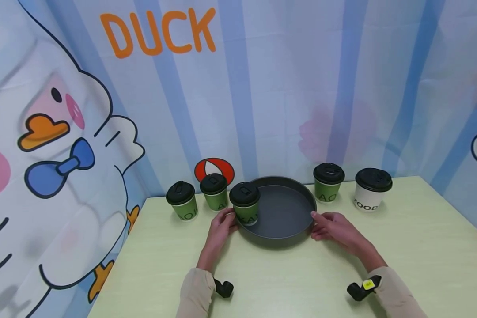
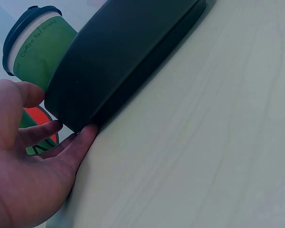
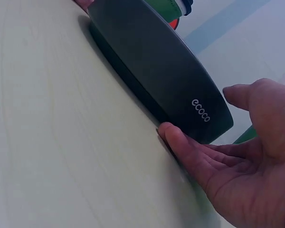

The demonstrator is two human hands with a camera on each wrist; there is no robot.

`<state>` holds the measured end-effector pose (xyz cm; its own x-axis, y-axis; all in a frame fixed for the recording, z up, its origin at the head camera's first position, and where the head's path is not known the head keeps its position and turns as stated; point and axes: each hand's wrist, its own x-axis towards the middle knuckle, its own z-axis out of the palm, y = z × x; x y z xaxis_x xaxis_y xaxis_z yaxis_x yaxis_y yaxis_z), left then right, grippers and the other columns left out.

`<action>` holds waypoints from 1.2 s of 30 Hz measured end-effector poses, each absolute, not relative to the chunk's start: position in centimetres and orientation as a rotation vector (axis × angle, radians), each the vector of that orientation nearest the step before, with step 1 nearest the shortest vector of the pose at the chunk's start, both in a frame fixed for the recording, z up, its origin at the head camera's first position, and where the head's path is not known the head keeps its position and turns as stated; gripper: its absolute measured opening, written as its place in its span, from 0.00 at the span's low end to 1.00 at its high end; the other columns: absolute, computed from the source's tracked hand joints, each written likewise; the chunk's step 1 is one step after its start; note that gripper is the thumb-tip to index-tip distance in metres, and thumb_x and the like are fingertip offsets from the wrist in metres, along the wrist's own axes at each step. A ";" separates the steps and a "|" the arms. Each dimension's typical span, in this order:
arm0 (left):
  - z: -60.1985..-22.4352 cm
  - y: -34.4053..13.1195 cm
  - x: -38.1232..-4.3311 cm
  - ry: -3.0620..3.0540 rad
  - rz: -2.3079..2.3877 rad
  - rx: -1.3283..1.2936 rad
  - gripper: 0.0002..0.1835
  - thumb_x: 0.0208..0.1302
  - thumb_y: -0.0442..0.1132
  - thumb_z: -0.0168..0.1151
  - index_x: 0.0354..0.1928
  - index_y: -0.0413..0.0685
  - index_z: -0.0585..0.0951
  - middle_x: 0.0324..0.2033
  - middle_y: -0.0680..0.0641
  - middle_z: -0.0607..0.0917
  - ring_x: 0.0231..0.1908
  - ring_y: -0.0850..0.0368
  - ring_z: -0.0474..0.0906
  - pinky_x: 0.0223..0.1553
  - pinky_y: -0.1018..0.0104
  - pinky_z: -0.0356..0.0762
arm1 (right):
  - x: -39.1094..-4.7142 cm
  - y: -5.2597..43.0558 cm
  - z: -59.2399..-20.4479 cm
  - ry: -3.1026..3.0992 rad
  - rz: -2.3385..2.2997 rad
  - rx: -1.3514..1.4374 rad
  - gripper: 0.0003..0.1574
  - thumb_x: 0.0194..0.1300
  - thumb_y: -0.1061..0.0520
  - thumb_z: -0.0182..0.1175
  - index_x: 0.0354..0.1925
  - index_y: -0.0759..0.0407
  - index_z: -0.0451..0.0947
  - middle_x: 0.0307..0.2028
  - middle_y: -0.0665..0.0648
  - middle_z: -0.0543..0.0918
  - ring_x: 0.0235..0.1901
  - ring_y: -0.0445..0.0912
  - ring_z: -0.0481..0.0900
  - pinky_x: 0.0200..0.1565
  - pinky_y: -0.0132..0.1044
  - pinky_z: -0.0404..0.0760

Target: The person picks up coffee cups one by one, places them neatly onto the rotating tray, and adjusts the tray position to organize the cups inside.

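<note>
Tray (image 1: pixel 288 216), head view: round, dark grey, low-walled, resting on or just above the table (image 1: pixel 286 282), toward its back edge. Both forearms reach forward in pale sleeves (image 1: pixel 196 289). Left hand (image 1: pixel 221 227) grips the left edge; right hand (image 1: pixel 335 229) grips the right edge, palm inward, thumb at the rim, fingers bent below. Inner cup (image 1: pixel 246 214), green with black lid, stands upright inside the tray near its left wall. Outside, left: two green cups, far-left cup (image 1: pixel 187 210) and back-left cup (image 1: pixel 216 199). Outside, right: green back-right cup (image 1: pixel 327 190), then white cup (image 1: pixel 369 196). All lidded in black.

Left wrist view: thumb against the outer wall, fingertips tucked at the lower edge. Wall looks smooth, nearly black; a green cup printed "Coffee for friend" shows above it.

Right wrist view: fingers reach beneath the lower edge, thumb raised beside the rim; thumb contact hard to judge at this angle. Pale "ecoco" lettering (image 3: pixel 200 110) sits on the outer wall. Gap between base and table, if any, cannot be determined.
</note>
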<state>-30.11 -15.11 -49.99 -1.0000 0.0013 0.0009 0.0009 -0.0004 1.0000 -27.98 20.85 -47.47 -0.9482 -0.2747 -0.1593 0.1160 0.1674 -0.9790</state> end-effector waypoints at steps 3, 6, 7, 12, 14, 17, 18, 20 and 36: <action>-50.0 -15.1 -30.2 2.219 2.227 0.004 0.24 0.80 0.41 0.52 0.70 0.33 0.71 0.63 0.32 0.77 0.52 0.52 0.82 0.59 0.53 0.82 | -27.8 21.1 -46.9 2.376 -1.726 -0.121 0.47 0.79 0.37 0.54 0.69 0.77 0.60 0.49 0.70 0.83 0.42 0.52 0.87 0.47 0.42 0.88; -50.1 -15.1 -30.3 2.218 2.230 0.002 0.24 0.80 0.40 0.52 0.70 0.32 0.71 0.63 0.32 0.78 0.51 0.52 0.82 0.58 0.53 0.82 | -27.5 21.7 -46.0 2.638 -1.576 -0.137 0.47 0.77 0.34 0.55 0.71 0.71 0.62 0.54 0.70 0.81 0.47 0.55 0.87 0.50 0.48 0.86; -50.1 -15.0 -30.3 2.218 2.229 0.004 0.24 0.80 0.40 0.52 0.70 0.32 0.71 0.62 0.32 0.78 0.51 0.52 0.82 0.58 0.54 0.82 | -27.4 21.9 -45.6 2.722 -1.526 -0.149 0.47 0.77 0.33 0.55 0.71 0.70 0.62 0.56 0.70 0.81 0.49 0.57 0.86 0.52 0.50 0.85; -50.1 -14.9 -30.4 2.212 2.230 0.024 0.23 0.80 0.39 0.51 0.69 0.32 0.71 0.62 0.32 0.78 0.52 0.51 0.82 0.58 0.54 0.82 | -26.9 23.4 -43.5 2.981 -1.456 -0.242 0.44 0.76 0.36 0.58 0.72 0.67 0.64 0.58 0.71 0.79 0.57 0.66 0.79 0.56 0.61 0.81; -50.2 -14.9 -30.4 2.210 2.230 0.026 0.23 0.80 0.39 0.51 0.69 0.32 0.71 0.62 0.32 0.78 0.52 0.51 0.82 0.58 0.54 0.82 | -26.9 24.2 -42.7 3.061 -1.458 -0.304 0.43 0.75 0.39 0.61 0.71 0.68 0.65 0.57 0.72 0.78 0.57 0.67 0.78 0.57 0.64 0.80; -50.1 -14.8 -30.3 2.210 2.237 0.022 0.23 0.80 0.39 0.51 0.69 0.31 0.71 0.62 0.32 0.78 0.51 0.51 0.82 0.58 0.54 0.82 | -27.2 25.3 -41.8 3.194 -1.441 -0.409 0.42 0.72 0.45 0.67 0.69 0.70 0.67 0.57 0.72 0.77 0.57 0.67 0.77 0.58 0.65 0.77; -50.0 -14.8 -30.2 2.211 2.239 0.020 0.24 0.80 0.39 0.51 0.69 0.31 0.70 0.61 0.31 0.78 0.51 0.51 0.82 0.58 0.53 0.82 | -27.4 25.7 -41.5 3.244 -1.415 -0.440 0.42 0.70 0.46 0.69 0.69 0.70 0.67 0.58 0.72 0.76 0.58 0.67 0.75 0.59 0.66 0.76; -49.9 -14.9 -29.9 2.211 2.243 0.022 0.24 0.80 0.39 0.51 0.69 0.31 0.70 0.61 0.31 0.78 0.50 0.52 0.82 0.58 0.52 0.82 | -27.9 26.6 -41.1 3.324 -1.347 -0.481 0.44 0.68 0.46 0.72 0.69 0.70 0.68 0.60 0.72 0.75 0.60 0.67 0.73 0.59 0.68 0.73; -49.9 -15.0 -29.9 2.197 2.272 0.034 0.23 0.80 0.39 0.51 0.69 0.30 0.70 0.60 0.31 0.79 0.50 0.52 0.83 0.59 0.52 0.82 | -32.0 32.9 -42.5 3.395 -1.086 -0.317 0.67 0.57 0.39 0.77 0.79 0.62 0.53 0.72 0.79 0.55 0.69 0.77 0.55 0.59 0.81 0.60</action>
